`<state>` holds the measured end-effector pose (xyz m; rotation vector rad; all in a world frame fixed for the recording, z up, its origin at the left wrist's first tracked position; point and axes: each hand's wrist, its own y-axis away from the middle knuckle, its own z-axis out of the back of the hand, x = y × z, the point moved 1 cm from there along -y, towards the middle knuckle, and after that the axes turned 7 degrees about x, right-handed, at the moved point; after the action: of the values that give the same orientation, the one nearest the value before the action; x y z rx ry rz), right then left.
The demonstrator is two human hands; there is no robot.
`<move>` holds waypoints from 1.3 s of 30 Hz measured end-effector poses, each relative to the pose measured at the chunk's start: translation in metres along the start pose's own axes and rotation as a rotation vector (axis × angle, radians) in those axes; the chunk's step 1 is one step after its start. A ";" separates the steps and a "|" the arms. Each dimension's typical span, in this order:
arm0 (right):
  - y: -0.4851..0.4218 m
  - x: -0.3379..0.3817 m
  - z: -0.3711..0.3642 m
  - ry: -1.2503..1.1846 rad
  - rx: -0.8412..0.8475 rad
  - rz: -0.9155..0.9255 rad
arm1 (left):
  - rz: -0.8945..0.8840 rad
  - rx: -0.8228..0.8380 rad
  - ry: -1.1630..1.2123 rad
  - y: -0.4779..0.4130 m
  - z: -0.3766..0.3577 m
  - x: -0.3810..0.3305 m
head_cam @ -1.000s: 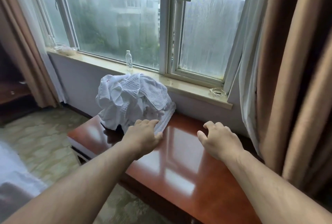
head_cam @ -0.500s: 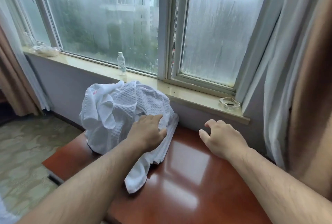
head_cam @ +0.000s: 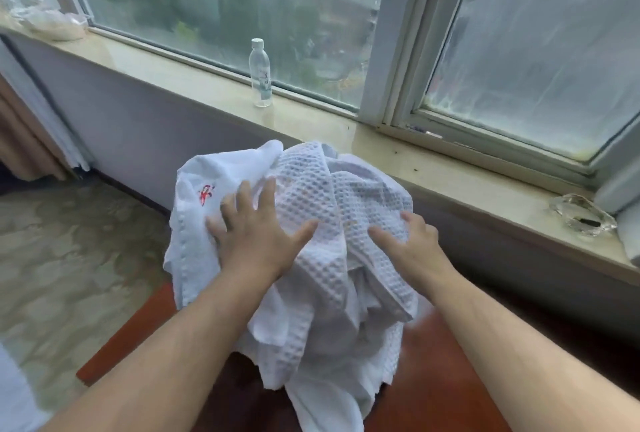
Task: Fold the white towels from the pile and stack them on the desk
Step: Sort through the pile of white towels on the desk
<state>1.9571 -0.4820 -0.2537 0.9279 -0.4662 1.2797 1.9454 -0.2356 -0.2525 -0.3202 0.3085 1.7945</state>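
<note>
- White waffle-weave towels [head_cam: 332,223] sit in one heaped pile on the reddish-brown counter [head_cam: 450,379], just below the window sill [head_cam: 415,161].
- Left hand [head_cam: 256,234] lies flat on the pile with fingers spread wide, holding nothing.
- Right hand [head_cam: 408,241] rests on the waffle cloth with fingertips curled into it, thumb stretched out; a firm pinch cannot be told.
- No towel looks folded or stacked yet, so the step in hand is probably separating one towel.
- To do it well: find a single hem, lift it free of the tangle, keep the rest pinned, then spread it on bare counter.
- Clear plastic bottle [head_cam: 260,73] stands upright on the sill; its contents cannot be told.
- Glass ashtray [head_cam: 581,218] on the sill holds something small and dark.
</note>
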 end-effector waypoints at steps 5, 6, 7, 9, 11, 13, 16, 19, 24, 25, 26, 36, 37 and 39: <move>-0.032 0.033 -0.041 0.021 -0.011 -0.026 | 0.141 0.016 0.049 -0.021 -0.006 0.035; -0.038 0.035 -0.046 0.071 0.011 -0.055 | 0.153 0.036 0.071 -0.023 -0.006 0.042; -0.044 0.037 -0.051 0.126 0.033 -0.087 | 0.175 0.089 0.111 -0.027 -0.007 0.048; -0.052 0.038 -0.058 0.204 0.042 -0.146 | 0.218 0.239 0.141 -0.031 -0.011 0.054; -0.057 0.039 -0.062 0.251 0.003 -0.179 | 0.228 0.323 0.092 -0.035 -0.019 0.052; -0.061 0.041 -0.064 0.330 -0.047 -0.170 | 0.205 0.307 0.034 -0.037 -0.026 0.046; -0.066 0.040 -0.062 0.406 -0.122 -0.090 | 0.069 0.182 0.017 -0.041 -0.037 0.035; -0.069 0.034 -0.055 0.323 -0.081 0.011 | -0.069 0.057 0.135 -0.041 -0.043 0.024; -0.056 0.026 -0.039 0.223 -0.035 0.125 | -0.180 0.007 0.287 -0.028 -0.033 0.012; -0.051 0.023 -0.037 0.191 -0.048 0.155 | -0.186 -0.002 0.289 -0.022 -0.030 0.010; -0.044 0.020 -0.035 0.141 -0.061 0.192 | -0.192 -0.011 0.290 -0.015 -0.028 0.008; 0.050 -0.010 0.056 -0.470 -0.141 0.485 | -0.381 -0.261 0.283 0.087 0.024 -0.100; 0.060 -0.016 0.071 -0.520 -0.168 0.495 | -0.413 -0.272 0.284 0.098 0.029 -0.118; 0.078 -0.033 0.101 -0.595 -0.226 0.497 | -0.478 -0.278 0.293 0.118 0.034 -0.156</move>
<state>1.8936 -0.5815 -0.1956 1.0284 -1.3475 1.3363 1.8657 -0.3916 -0.1579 -0.7894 0.1664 1.3137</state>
